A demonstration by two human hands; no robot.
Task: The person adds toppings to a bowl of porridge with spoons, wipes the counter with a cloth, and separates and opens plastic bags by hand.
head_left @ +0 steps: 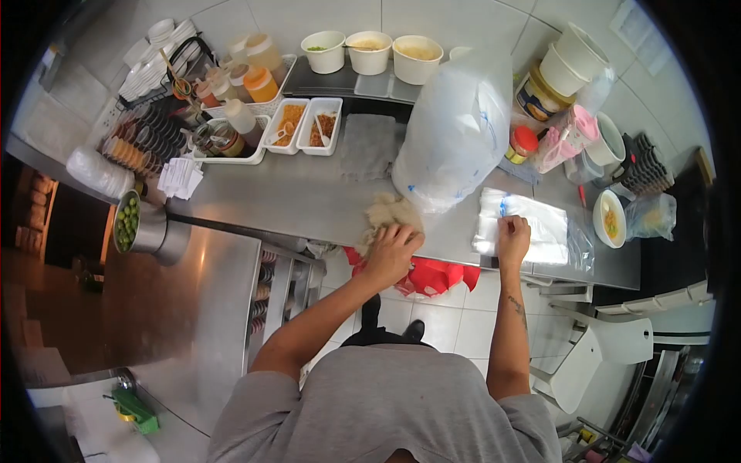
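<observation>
My left hand (pixel 395 251) is at the front edge of the steel counter, its fingers curled over a crumpled beige cloth (pixel 392 210). To the right, the closed fingers of my right hand (pixel 513 238) pinch a plastic bag on a flat stack of clear plastic bags (pixel 544 228) with blue print. Between the hands, a little farther back, stands a large, bulging translucent bag (pixel 455 131); its contents are blurred by the plastic. A folded grey cloth (pixel 370 147) lies to its left.
White trays of orange and red food (pixel 287 123) and sauce bottles (pixel 261 81) stand at the back left. White tubs (pixel 417 60) line the wall. On the right are a red-lidded jar (pixel 522 143) and a bowl (pixel 610 219). Below is a red bag (pixel 432 278).
</observation>
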